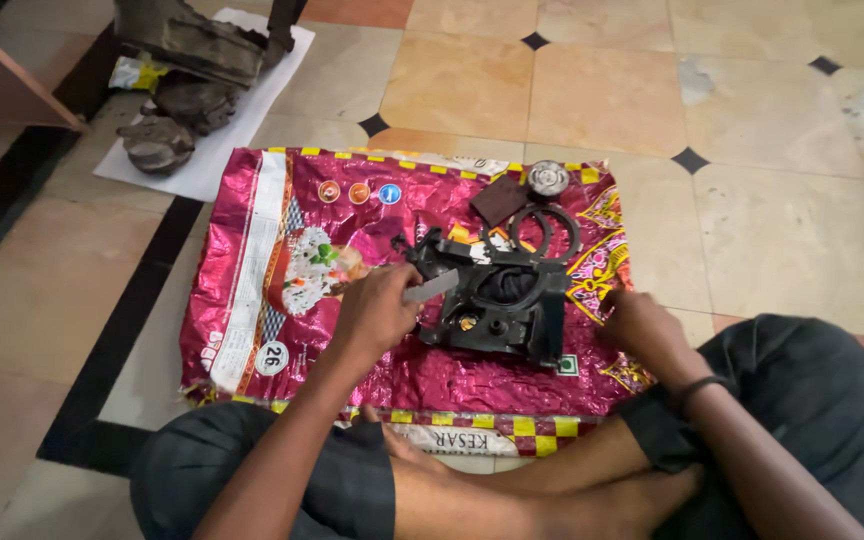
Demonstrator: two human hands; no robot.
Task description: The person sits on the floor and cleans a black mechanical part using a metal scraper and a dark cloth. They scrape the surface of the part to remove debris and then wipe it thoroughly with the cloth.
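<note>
Crosswise, flat tool toward housing

You see greasy dark engine parts on white paper at the top left, beside a wooden board.

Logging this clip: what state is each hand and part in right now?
left hand: closed on a flat grey tool, blade on the housing
right hand: resting at the housing's right edge
black metal housing: lying flat on the pink sack
black ring: loose, lying flat
round silver part: loose, set apart
</note>
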